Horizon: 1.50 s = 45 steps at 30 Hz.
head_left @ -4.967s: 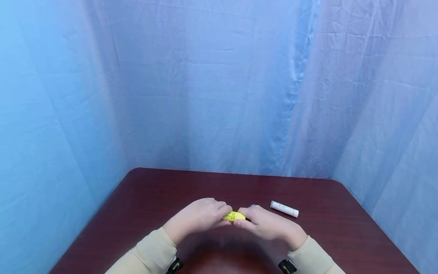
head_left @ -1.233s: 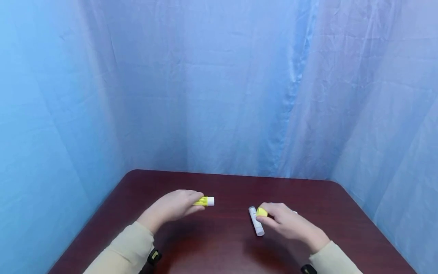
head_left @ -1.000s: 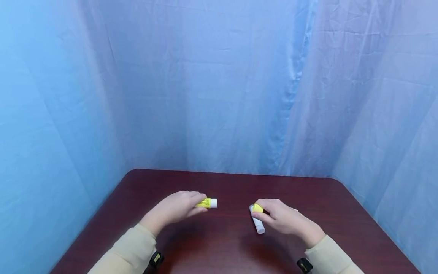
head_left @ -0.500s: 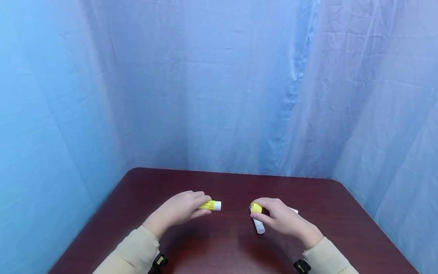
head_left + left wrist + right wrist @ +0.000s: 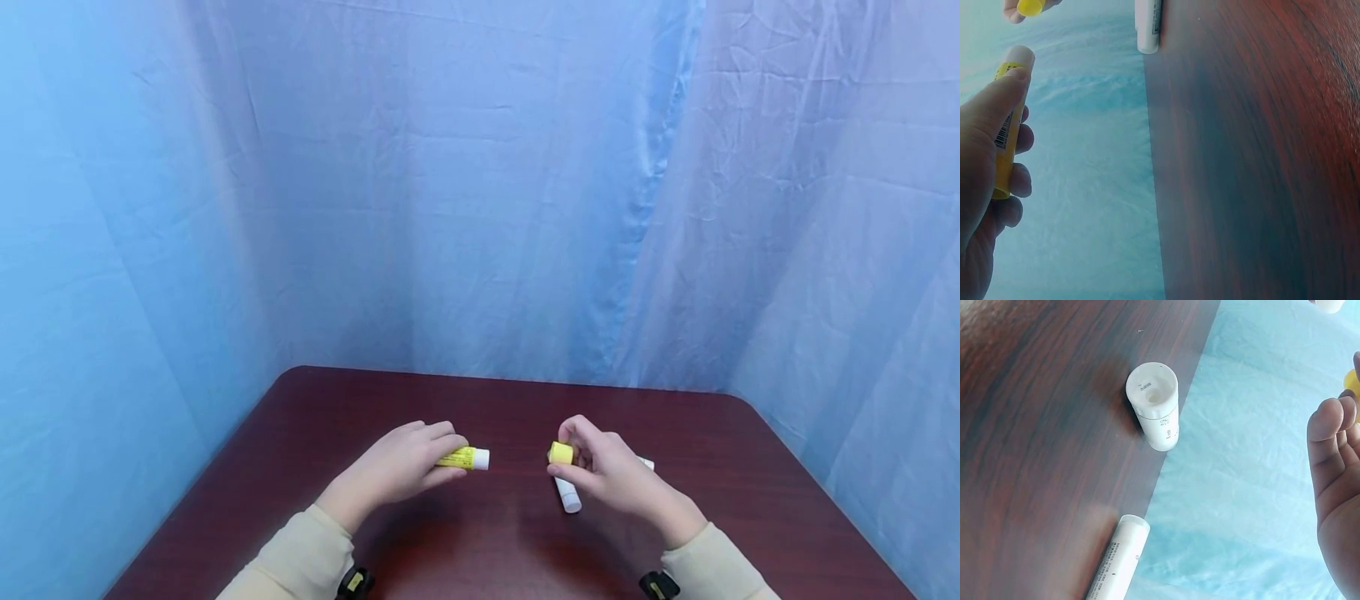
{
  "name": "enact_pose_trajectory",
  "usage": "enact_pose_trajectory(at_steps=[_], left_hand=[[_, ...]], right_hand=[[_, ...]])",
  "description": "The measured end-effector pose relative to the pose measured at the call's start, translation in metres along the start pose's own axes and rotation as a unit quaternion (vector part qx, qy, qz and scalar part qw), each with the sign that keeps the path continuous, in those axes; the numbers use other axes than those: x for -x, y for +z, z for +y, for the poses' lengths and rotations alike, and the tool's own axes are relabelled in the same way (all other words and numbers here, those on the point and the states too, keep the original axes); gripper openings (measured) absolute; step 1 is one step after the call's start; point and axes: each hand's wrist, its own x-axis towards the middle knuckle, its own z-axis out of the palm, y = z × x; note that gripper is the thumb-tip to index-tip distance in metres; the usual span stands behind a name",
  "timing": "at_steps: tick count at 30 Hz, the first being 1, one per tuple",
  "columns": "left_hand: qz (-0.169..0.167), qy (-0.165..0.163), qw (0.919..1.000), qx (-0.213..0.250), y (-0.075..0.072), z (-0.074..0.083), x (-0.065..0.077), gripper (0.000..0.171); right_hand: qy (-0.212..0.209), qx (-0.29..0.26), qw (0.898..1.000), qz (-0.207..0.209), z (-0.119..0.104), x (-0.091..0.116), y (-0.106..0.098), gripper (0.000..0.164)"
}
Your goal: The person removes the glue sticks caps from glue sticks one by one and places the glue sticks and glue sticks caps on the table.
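Note:
My left hand (image 5: 401, 468) grips a yellow glue stick (image 5: 462, 457) lengthwise, its white end sticking out toward the right. In the left wrist view a barcode label shows on the glue stick (image 5: 1009, 122), with fingers wrapped behind it and the thumb along its front. Across a short gap, my right hand (image 5: 618, 473) pinches a short yellow cap (image 5: 561, 452) between thumb and index finger. In the right wrist view only a sliver of the cap (image 5: 1352, 382) shows beyond the curled fingers.
Two white sticks lie on the dark red-brown table (image 5: 360, 400). One white stick (image 5: 568, 495) is below the cap in the head view; the other white stick (image 5: 647, 463) is mostly hidden behind my right hand. Blue curtains (image 5: 480, 208) surround the table.
Five seconds ago both hands met on the yellow glue stick; now stick and cap are apart. Over the last second the left hand moved slightly right, and the right hand turned the cap.

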Motion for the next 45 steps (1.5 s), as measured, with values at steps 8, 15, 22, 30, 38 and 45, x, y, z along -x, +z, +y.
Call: enact_pose_trajectory(at_steps=[8, 15, 22, 30, 38, 45], left_hand=[[0.004, 0.003, 0.9999, -0.01, 0.0, 0.003, 0.0, 0.027], [-0.003, -0.017, 0.9998, -0.01, -0.005, 0.006, 0.0, 0.029], [0.006, -0.054, 0.9985, -0.008, -0.004, 0.003, 0.002, 0.032], [0.02, -0.092, 0.9955, -0.003, -0.007, -0.002, 0.008, 0.032], [0.031, -0.113, 0.993, -0.006, -0.01, -0.008, 0.015, 0.032], [0.048, -0.123, 0.9911, -0.016, -0.014, -0.012, 0.021, 0.032]], right_hand=[[0.008, -0.015, 1.0, 0.004, 0.0, 0.002, 0.0, 0.032], [-0.003, -0.007, 1.0, 0.024, 0.001, -0.001, 0.0, 0.031], [0.018, 0.01, 0.999, 0.03, 0.001, -0.009, 0.004, 0.03], [0.056, -0.018, 0.998, 0.011, 0.0, -0.019, 0.008, 0.028], [0.086, -0.036, 0.996, 0.001, -0.003, -0.03, 0.014, 0.029], [0.085, -0.035, 0.996, 0.001, -0.005, -0.037, 0.02, 0.029]])
